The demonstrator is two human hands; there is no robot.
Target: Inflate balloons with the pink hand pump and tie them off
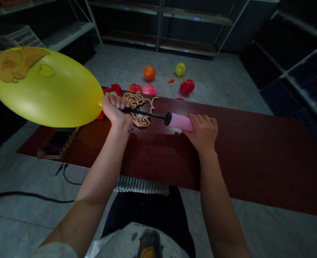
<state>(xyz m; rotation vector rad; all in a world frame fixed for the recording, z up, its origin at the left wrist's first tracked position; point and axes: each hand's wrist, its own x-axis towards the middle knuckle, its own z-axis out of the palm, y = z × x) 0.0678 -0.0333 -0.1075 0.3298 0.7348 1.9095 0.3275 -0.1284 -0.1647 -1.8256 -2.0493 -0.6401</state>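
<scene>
A large inflated yellow balloon with a printed orange figure and a heart fills the upper left. Its neck reaches my left hand, whose fingers are wrapped round the black end of a hand pump. The pump's black rod runs out to the right, into a pink barrel with a black collar. My right hand is closed round the barrel's far end. Behind my left hand lie a tangle of tan cord and something red.
Both hands are above a dark red-brown table. A blurred-out phone-like object lies at its left end. Balloons, among them an orange one and a red one, rest on the floor behind. Metal shelves stand beyond.
</scene>
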